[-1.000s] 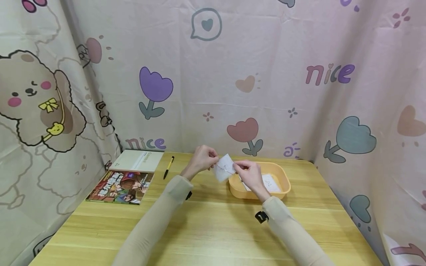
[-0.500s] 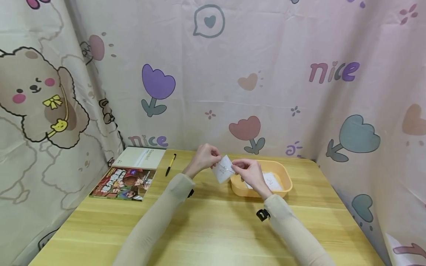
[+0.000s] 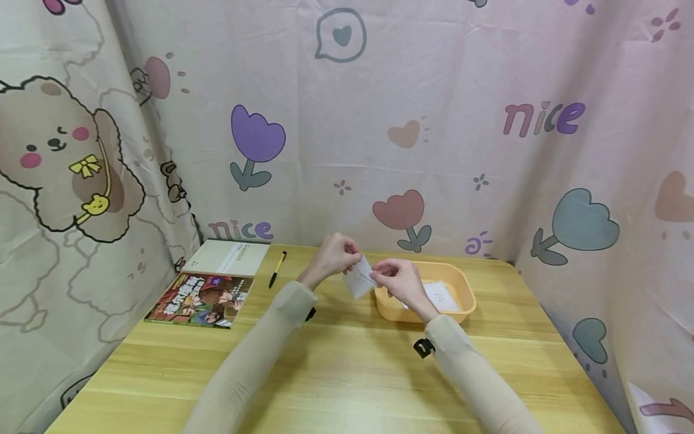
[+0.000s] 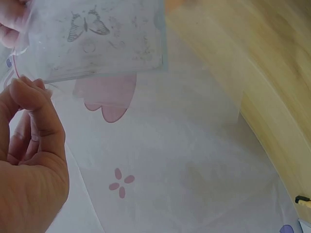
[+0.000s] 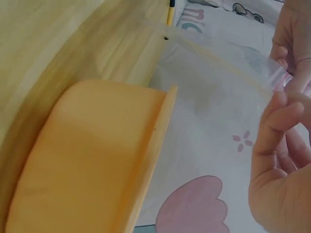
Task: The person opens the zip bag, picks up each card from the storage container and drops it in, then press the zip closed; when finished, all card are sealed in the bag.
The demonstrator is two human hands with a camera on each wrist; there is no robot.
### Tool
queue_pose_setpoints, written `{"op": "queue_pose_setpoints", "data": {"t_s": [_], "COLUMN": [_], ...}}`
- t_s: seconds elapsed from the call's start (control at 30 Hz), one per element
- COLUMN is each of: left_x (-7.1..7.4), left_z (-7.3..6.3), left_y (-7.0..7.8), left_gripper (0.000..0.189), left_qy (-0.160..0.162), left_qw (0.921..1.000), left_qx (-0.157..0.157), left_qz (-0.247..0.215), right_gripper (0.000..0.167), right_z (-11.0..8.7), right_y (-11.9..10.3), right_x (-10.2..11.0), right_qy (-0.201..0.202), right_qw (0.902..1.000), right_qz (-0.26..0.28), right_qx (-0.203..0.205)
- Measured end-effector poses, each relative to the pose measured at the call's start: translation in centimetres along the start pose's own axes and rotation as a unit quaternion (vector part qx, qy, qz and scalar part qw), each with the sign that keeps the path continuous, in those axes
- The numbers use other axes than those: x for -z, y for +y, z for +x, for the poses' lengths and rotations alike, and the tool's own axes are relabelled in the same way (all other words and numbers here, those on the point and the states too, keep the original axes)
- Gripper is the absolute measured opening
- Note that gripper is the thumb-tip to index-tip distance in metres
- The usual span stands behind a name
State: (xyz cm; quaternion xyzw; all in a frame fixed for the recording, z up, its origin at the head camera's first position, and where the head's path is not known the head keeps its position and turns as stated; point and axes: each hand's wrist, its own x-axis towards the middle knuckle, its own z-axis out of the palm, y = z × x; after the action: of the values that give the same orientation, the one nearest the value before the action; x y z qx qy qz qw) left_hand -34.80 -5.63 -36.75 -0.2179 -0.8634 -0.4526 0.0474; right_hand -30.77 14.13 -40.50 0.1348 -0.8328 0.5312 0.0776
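In the head view a small clear zip-lock bag [image 3: 358, 282] hangs tilted between my hands, above the table. My left hand [image 3: 332, 259] pinches its upper corner between thumb and fingers. Farther along the same edge, my right hand [image 3: 403, 283] pinches with thumb and forefinger. A red line runs along the bag's zip edge in the left wrist view, and a dark butterfly print shows on the bag [image 4: 114, 46]. Below and behind my right hand stands a yellow plastic box [image 3: 469, 295], holding a white packet [image 3: 440, 295] with faint marks. My forearm partly hides the box.
At the table's [image 3: 347, 374] back left lie a pale book [image 3: 225, 258] and a colourful comic-style book [image 3: 200, 300]. A yellow-and-black pen [image 3: 278, 269] lies to their right. A patterned curtain [image 3: 325, 138] hangs right behind the table.
My right hand has moved a little left along the bag's edge, closer to the left hand. The bag has turned and looks narrower. My left hand keeps its pinch.
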Motion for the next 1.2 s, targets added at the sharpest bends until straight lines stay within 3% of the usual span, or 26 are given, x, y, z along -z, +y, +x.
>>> {"op": "queue_pose_setpoints", "data": {"t_s": [0.13, 0.23, 0.63, 1.2], "left_x": [0.1, 0.2, 0.0, 0.2], "left_z": [0.0, 0.1, 0.0, -0.1], "left_y": [0.0, -0.1, -0.3, 0.0], "left_gripper": [0.011, 0.012, 0.012, 0.012], "left_qy": [-0.002, -0.004, -0.001, 0.007], "left_qw": [1.0000, 1.0000, 0.9999, 0.9998], "left_qx": [-0.005, -0.007, -0.009, -0.015], "left_qz": [0.000, 0.001, -0.006, 0.007], "right_gripper": [0.011, 0.009, 0.005, 0.009], "right_z": [0.2, 0.4, 0.5, 0.6], "right_y": [-0.5, -0.8, -1.0, -0.9], "right_x": [-0.3, -0.4, -0.5, -1.4], "right_qy": [-0.002, -0.005, -0.049, -0.024], "right_qw": [0.9969, 0.9946, 0.9927, 0.9971], "right_qz": [-0.072, -0.095, -0.109, -0.072], "right_qx": [0.031, 0.042, 0.016, -0.012]}}
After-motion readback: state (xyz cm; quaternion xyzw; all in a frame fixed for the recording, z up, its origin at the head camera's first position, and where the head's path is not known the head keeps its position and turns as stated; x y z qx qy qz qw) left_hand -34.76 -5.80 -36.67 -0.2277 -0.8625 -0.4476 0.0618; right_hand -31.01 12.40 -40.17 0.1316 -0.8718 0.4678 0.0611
